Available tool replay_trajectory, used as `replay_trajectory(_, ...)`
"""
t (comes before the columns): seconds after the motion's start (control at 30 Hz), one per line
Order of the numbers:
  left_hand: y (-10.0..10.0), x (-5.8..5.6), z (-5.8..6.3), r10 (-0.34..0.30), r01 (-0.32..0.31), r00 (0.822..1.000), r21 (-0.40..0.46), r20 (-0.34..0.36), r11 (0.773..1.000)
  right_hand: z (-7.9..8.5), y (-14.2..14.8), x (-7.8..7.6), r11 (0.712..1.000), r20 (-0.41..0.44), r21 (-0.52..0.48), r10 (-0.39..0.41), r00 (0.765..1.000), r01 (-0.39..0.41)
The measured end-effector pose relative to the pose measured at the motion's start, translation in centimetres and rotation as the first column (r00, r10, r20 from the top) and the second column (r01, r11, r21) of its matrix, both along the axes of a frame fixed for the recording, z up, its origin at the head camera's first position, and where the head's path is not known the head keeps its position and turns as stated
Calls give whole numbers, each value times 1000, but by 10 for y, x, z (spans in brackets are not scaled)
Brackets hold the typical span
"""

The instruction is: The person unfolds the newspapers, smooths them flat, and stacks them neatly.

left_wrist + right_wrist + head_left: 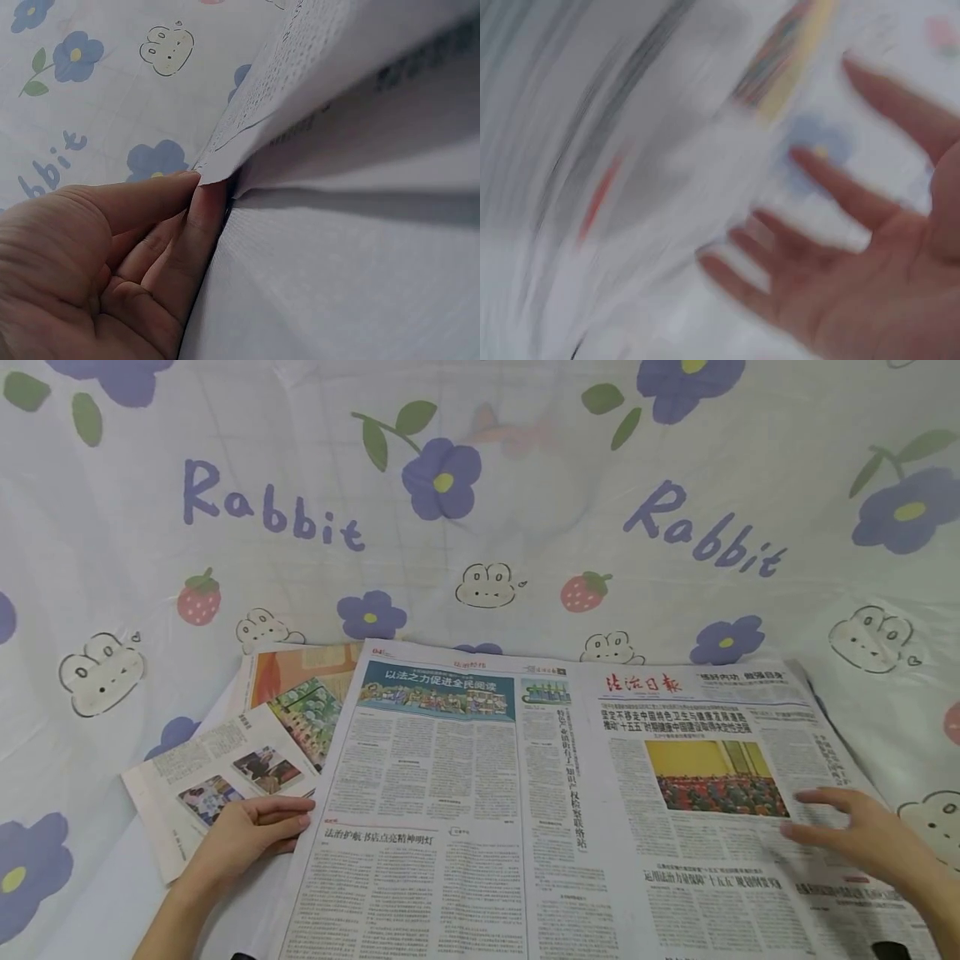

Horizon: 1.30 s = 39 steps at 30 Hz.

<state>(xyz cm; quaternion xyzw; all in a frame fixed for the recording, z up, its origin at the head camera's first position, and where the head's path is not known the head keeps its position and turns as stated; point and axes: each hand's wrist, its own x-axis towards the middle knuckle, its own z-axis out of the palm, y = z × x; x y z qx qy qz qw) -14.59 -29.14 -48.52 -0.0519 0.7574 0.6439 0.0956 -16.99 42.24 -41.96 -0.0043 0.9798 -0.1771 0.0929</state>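
A wide newspaper (480, 827) lies spread open, with a teal picture banner on its left page and a red title and a photo of a seated crowd on its right page. At its left edge, my left hand (247, 843) pinches the paper between thumb and fingers. In the left wrist view, the newspaper's lifted edge (232, 154) sits at the tips of that hand (142, 262), with layers parted beyond it. My right hand (855, 835) hovers over the right page, fingers spread and holding nothing. The right wrist view shows that hand (862, 277) beside the blurred newspaper (630, 172).
Other printed sheets (213, 747) with colour photos stick out from under the newspaper at the left. A white cloth (525, 527) patterned with rabbits, purple flowers and strawberries covers the surface and rises behind.
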Motion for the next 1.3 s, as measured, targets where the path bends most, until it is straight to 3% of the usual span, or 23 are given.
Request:
replay_trajectory(0.07, 0, 0, 0, -2, 2, 1000, -1, -1, 1000, 0, -34, 3, 980, 30, -164, 118, 993, -112)
replay_trajectory(0.13, 0, 0, 0, -4, 4, 1000, 1, -2, 1000, -1, -65, 5, 945, 19, -263, 208, 978, -195)
replay_trajectory(0.23, 0, 0, 0, -8, 8, 1000, -2, -11, 1000, -5, -101, 4, 899, -47, -312, 307, 950, -306)
replay_trajectory(0.4, 1, 0, 0, -12, 12, 1000, -10, -18, 1000, -13, -134, -2, 867, -137, -299, 374, 917, -398)
replay_trajectory(0.57, 2, 1, -1, -12, 11, 999, -36, -35, 999, -21, -144, -10, 863, -139, -267, 407, 903, -430)
replay_trajectory(0.87, 2, 3, 3, -11, 9, 999, -47, -33, 999, -29, -149, -19, 887, -61, -191, 416, 907, -420)
replay_trajectory(1.0, -6, 11, 12, -42, 26, 996, -190, -83, 981, -27, -151, -20, 890, -45, -199, 410, 911, -410)
replay_trajectory(1.13, -30, 19, 22, 0, -70, 980, -341, -200, 937, -27, -152, -20, 896, -31, -198, 400, 916, -398)
replay_trajectory(1.3, -66, 26, 24, 174, -249, 958, -358, -229, 900, -29, -151, -20, 897, -34, -210, 390, 920, -388)
